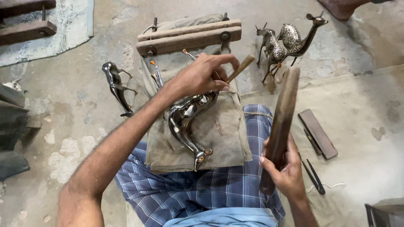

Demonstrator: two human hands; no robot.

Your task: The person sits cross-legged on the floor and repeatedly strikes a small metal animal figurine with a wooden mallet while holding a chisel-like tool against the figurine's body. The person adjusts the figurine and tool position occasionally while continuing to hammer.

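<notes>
Spread across the middle of the frame, a canvas pad (pixel 219 134) over the checked-cloth lap, with a wooden clamp (pixel 189 38) at its upper edge. Lying on that pad at centre, a shiny metal deer figure (pixel 185 122), legs up toward the clamp, head low near the pad's bottom edge. At right of centre, a long dark wooden baton (pixel 280 126), raised nearly upright and wrapped by the right hand (pixel 284 168), fingers closed round its lower end. Just above centre, the left hand (pixel 200 75), pinched on a small wooden-handled tool (pixel 240 68) with the tip down on the figure's body. Upper right, two patterned deer figures (pixel 286 42) standing together; left, a plain dark one (pixel 117 86); right, a flat stone block (pixel 317 133) and thin punches (pixel 313 174) on the mat. Probably best: tool tip kept seated and steady, figure bedded firmly in the pad, baton taps light and square on the handle end, never glancing.
</notes>
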